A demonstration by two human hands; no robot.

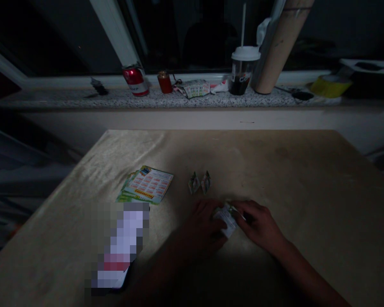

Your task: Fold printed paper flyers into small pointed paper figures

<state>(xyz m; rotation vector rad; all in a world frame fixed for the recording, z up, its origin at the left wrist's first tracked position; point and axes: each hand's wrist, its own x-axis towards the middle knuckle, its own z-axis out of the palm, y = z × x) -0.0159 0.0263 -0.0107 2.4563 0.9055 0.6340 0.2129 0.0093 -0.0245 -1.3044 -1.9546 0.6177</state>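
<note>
A small printed paper slip (226, 221), partly folded and pale on its visible face, lies between my two hands above the near middle of the table. My left hand (208, 224) grips its left side, with the thumb over the paper. The fingers of my right hand (257, 219) pinch its right upper edge. Just beyond my hands stand two small folded paper pieces, a left one (193, 183) and a right one (206, 182), close side by side. Left of them rests a fanned stack of printed cards (152, 183), the top one with a grid of boxes.
A phone with a lit, blurred-out screen (121, 247) lies at the left of the table (291, 170). On the stone windowsill (115, 100) are a red can (135, 82), an orange-red lighter-like container (164, 82), a crumpled wrapper (196, 88), a lidded cup (240, 74) and a cardboard tube (280, 47).
</note>
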